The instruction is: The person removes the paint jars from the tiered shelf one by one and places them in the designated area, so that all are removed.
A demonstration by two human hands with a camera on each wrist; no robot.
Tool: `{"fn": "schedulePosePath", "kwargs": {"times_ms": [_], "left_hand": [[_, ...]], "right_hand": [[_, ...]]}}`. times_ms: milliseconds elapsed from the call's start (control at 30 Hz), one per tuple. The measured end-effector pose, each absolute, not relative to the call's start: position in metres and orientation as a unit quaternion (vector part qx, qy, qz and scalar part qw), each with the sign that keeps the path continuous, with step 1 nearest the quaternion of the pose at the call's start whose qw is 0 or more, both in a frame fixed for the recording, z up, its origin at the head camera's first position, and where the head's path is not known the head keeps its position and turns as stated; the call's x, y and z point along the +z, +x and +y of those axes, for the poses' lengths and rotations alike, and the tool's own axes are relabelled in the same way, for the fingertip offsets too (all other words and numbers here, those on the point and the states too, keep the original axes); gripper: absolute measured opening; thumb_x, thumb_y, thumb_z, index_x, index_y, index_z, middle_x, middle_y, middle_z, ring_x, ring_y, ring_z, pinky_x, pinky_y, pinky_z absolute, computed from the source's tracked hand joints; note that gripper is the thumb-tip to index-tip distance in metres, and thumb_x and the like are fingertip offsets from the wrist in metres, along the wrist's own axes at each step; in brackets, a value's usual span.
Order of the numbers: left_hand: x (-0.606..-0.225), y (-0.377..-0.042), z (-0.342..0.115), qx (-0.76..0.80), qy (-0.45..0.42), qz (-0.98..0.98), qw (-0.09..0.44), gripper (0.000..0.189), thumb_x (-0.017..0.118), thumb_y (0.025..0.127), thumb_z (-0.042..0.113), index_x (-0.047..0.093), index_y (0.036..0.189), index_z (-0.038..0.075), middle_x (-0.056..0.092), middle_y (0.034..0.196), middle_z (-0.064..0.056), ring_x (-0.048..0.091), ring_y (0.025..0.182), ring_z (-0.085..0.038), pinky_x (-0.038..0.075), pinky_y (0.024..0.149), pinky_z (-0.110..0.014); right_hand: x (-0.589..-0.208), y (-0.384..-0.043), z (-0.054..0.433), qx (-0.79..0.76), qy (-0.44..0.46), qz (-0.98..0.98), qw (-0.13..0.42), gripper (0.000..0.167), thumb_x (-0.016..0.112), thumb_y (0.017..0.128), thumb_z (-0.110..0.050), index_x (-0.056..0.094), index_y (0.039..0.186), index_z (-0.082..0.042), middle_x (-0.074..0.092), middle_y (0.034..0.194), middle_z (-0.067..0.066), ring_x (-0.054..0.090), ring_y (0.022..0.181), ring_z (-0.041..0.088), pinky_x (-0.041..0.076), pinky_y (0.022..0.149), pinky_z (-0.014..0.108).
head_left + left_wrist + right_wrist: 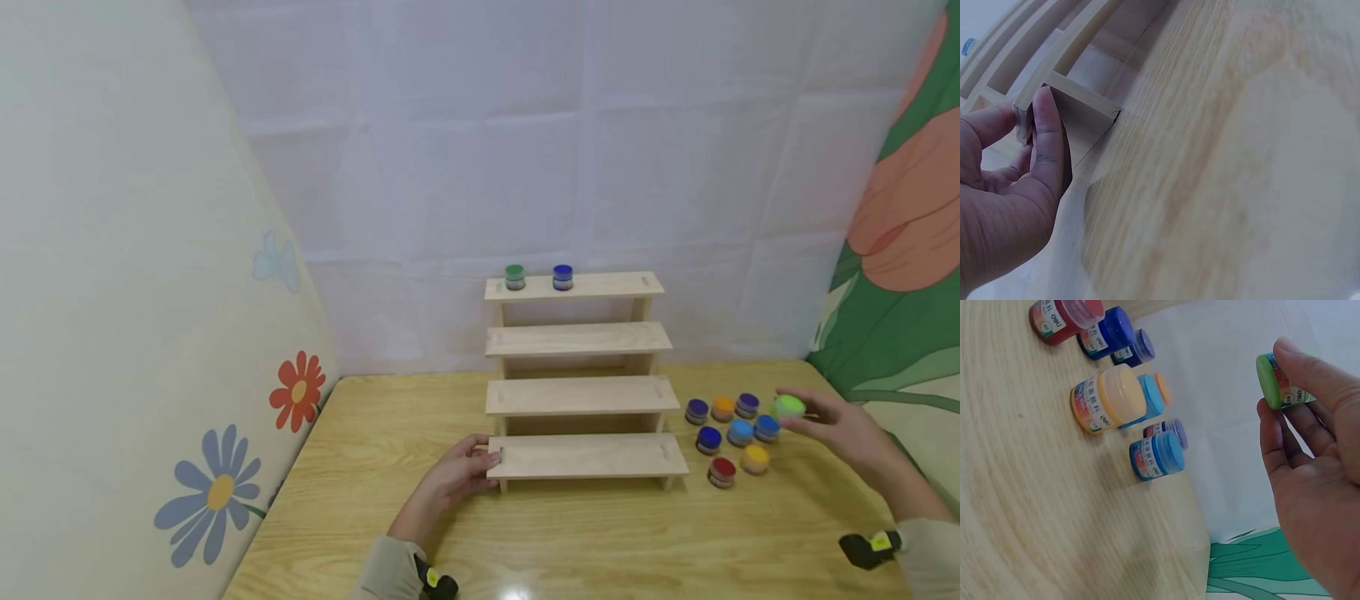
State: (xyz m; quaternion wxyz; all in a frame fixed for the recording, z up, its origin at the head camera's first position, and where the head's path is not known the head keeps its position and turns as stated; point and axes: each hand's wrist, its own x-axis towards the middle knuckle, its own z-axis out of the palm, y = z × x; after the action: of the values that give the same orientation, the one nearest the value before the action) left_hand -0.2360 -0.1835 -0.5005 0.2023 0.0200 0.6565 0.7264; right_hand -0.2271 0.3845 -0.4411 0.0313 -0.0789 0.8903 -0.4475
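Note:
A light green paint jar [787,407] is pinched between the thumb and fingers of my right hand [847,433], raised off the table beside the group of jars. In the right wrist view the green paint jar [1282,381] lies tilted in the fingertips, its printed label partly covered by the thumb. My left hand [455,477] grips the left end of the lowest step of a wooden four-step stand [585,456]. From the left wrist view, thumb and fingers pinch the end of that board [1025,115]. On the top step stand a dark green jar [514,277] and a blue jar [562,277].
Right of the stand, several jars stand on the wooden table [600,542], among them a red jar [722,472], a yellow jar [754,459] and an orange jar [723,408]. A white cloth [465,167] hangs behind; a flower-patterned panel [900,250] borders the right side.

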Motion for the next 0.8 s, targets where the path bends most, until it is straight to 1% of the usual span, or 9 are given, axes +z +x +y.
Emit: {"fn": "schedulePosePath", "kwargs": {"times_ms": [133,200,300,400,433,567,667,733,800], "left_hand": [[-0.502,-0.235,-0.184,0.726,0.019,0.656,0.203,0.039,0.060,0.100,0.005,0.044,0.134,-0.005,0.059,0.102,-0.008,0.066,0.085,-0.014,0.057,0.070,-0.023],[-0.502,-0.235,-0.184,0.726,0.018,0.656,0.204,0.039,0.060,0.100,0.005,0.044,0.134,-0.005,0.059,0.101,-0.007,0.065,0.085,-0.014,0.057,0.070,-0.023],[-0.502,-0.236,-0.183,0.728,0.016,0.654,0.205,0.038,0.060,0.100,0.005,0.044,0.133,-0.004,0.059,0.100,-0.007,0.065,0.084,-0.014,0.057,0.070,-0.023],[-0.501,-0.237,-0.182,0.728,0.018,0.655,0.201,0.037,0.060,0.100,0.005,0.044,0.133,-0.005,0.059,0.099,-0.007,0.065,0.084,-0.014,0.057,0.070,-0.023],[-0.501,-0.237,-0.183,0.728,0.019,0.655,0.201,0.038,0.060,0.100,0.005,0.044,0.133,-0.005,0.059,0.100,-0.007,0.065,0.084,-0.014,0.057,0.070,-0.023],[-0.501,-0.236,-0.183,0.727,0.018,0.656,0.201,0.038,0.060,0.100,0.005,0.044,0.134,-0.005,0.059,0.100,-0.007,0.065,0.084,-0.013,0.057,0.070,-0.023],[-0.501,-0.236,-0.182,0.727,0.014,0.656,0.202,0.039,0.060,0.100,0.005,0.044,0.134,-0.005,0.059,0.099,-0.007,0.065,0.083,-0.013,0.057,0.069,-0.023],[-0.501,-0.237,-0.182,0.727,0.013,0.656,0.202,0.038,0.060,0.100,0.005,0.044,0.134,-0.005,0.059,0.099,-0.007,0.065,0.082,-0.013,0.057,0.069,-0.023],[-0.502,-0.237,-0.183,0.728,0.013,0.655,0.202,0.039,0.060,0.100,0.005,0.043,0.134,-0.006,0.059,0.098,-0.007,0.065,0.082,-0.013,0.057,0.069,-0.022]], "right_hand": [[-0.448,-0.225,0.388,-0.438,-0.078,0.895,0.029,0.062,0.060,0.104,-0.034,0.037,0.156,-0.010,0.041,0.122,-0.035,0.043,0.102,-0.018,0.048,0.079,0.016],[-0.452,-0.224,0.388,-0.428,-0.074,0.900,0.028,0.063,0.061,0.103,-0.034,0.038,0.155,-0.007,0.044,0.126,-0.029,0.044,0.102,-0.016,0.050,0.079,0.019],[-0.458,-0.223,0.388,-0.408,-0.067,0.910,0.024,0.067,0.062,0.102,-0.036,0.038,0.153,0.000,0.052,0.139,-0.002,0.043,0.101,-0.014,0.052,0.080,0.024],[-0.467,-0.223,0.388,-0.405,-0.063,0.912,0.031,0.070,0.062,0.102,-0.037,0.038,0.151,0.006,0.047,0.145,0.023,0.044,0.100,-0.016,0.054,0.080,0.025],[-0.470,-0.222,0.389,-0.406,-0.064,0.911,0.033,0.069,0.062,0.102,-0.036,0.038,0.150,0.007,0.044,0.147,0.029,0.049,0.104,-0.010,0.055,0.082,0.028],[-0.484,-0.220,0.396,-0.422,-0.068,0.903,0.040,0.065,0.063,0.102,-0.033,0.041,0.149,0.005,0.053,0.134,-0.012,0.049,0.103,-0.014,0.052,0.081,0.022],[-0.490,-0.219,0.401,-0.421,-0.063,0.904,0.042,0.063,0.063,0.102,-0.032,0.042,0.148,0.005,0.052,0.129,-0.017,0.045,0.100,-0.016,0.050,0.079,0.020],[-0.492,-0.219,0.401,-0.417,-0.055,0.906,0.047,0.066,0.062,0.102,-0.033,0.040,0.148,0.007,0.058,0.136,0.006,0.056,0.109,0.001,0.054,0.084,0.031],[-0.494,-0.219,0.401,-0.405,-0.045,0.912,0.053,0.068,0.061,0.102,-0.036,0.037,0.149,0.008,0.048,0.142,0.032,0.059,0.117,0.028,0.054,0.090,0.047]]}}
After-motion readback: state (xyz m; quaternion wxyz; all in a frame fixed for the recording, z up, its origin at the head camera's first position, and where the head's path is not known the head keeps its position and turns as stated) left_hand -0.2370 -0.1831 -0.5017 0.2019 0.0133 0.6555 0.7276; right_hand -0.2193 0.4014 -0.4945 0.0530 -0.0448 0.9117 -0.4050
